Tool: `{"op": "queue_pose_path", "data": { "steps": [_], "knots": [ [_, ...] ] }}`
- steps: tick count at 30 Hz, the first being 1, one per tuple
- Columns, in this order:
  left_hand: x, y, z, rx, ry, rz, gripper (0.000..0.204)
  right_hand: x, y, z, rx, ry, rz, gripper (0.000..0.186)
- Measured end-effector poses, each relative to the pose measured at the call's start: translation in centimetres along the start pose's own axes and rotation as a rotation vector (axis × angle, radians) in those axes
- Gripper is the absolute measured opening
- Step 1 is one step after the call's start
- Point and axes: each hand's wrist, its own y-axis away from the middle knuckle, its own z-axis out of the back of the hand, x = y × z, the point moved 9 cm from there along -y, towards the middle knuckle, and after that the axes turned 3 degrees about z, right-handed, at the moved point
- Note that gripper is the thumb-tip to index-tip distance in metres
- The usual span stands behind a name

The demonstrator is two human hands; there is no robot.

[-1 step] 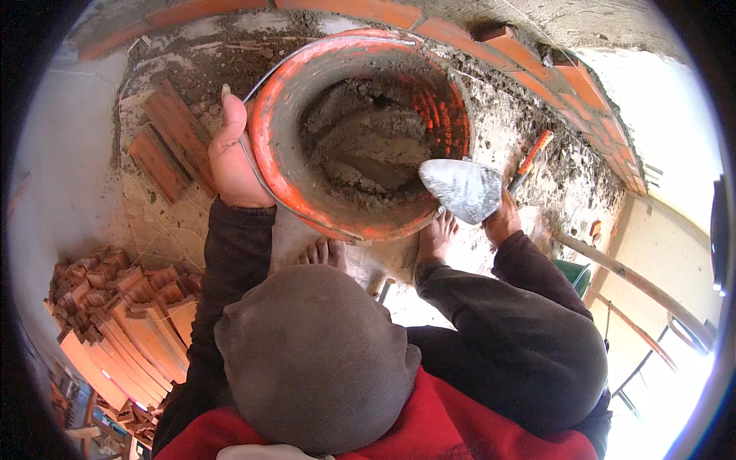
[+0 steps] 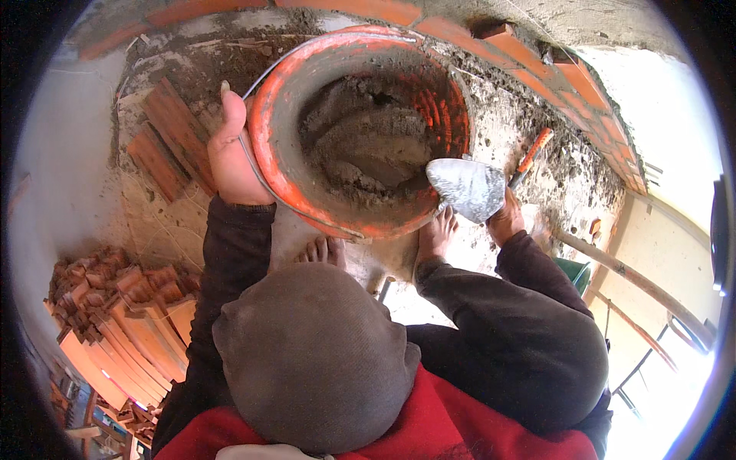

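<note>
An orange bucket [image 2: 264, 138] smeared with mortar tilts its open mouth toward me, its wire handle [image 2: 285, 57] lying along the left rim. Wet grey mortar [image 2: 368, 142] fills its bottom. My left hand [image 2: 236, 165] grips the bucket's left side, thumb up by the wire; the other fingers are hidden by the bucket. At the lower right rim, my right hand [image 2: 505, 221] is closed round a pointing-shaped trowel [image 2: 469, 188], whose handle is mostly covered. The trowel's pale, mortar-coated blade points left, its tip overlapping the rim.
A tool with an orange handle [image 2: 534, 151] lies right of the bucket. Loose bricks [image 2: 157, 162] rest at left, near stacked clay tiles [image 2: 126, 322]. A low brick wall [image 2: 529, 69] curves behind. My bare feet [image 2: 437, 232] stand just below the bucket; a wooden pole [image 2: 636, 280] slants at right.
The trowel and my right hand have shifted slightly to the right, drawing the blade's tip back toward the rim. My left hand stays at the bucket's side.
</note>
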Motion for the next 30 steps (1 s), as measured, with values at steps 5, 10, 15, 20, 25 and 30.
{"op": "queue_pose_path", "data": {
  "steps": [5,10,15,20,25,30],
  "knots": [
    [-0.5,0.4,0.5,-0.046,-0.062,-0.032,0.061,-6.1,5.5,2.5,0.104,-0.029,-0.271,0.034],
    [0.3,0.3,-0.7,-0.018,-0.099,-0.036,0.061,3.2,-0.7,7.8,0.312,-0.647,-0.269,0.022],
    [0.0,0.5,-1.7,0.119,-0.099,-0.052,0.063,8.3,-2.8,4.6,0.735,-0.913,-0.585,0.034],
    [0.5,0.3,-1.7,0.068,-0.072,-0.047,0.061,1.8,2.7,5.6,0.733,-0.756,-0.861,0.035],
    [1.0,-0.3,-1.2,-0.058,-0.292,-0.142,0.059,0.1,2.7,14.5,0.668,-0.260,-0.582,0.033],
    [1.6,0.6,-3.9,-0.070,-0.400,-0.205,0.053,10.9,-7.6,18.8,0.497,0.595,-0.132,0.023]
  ]
}}
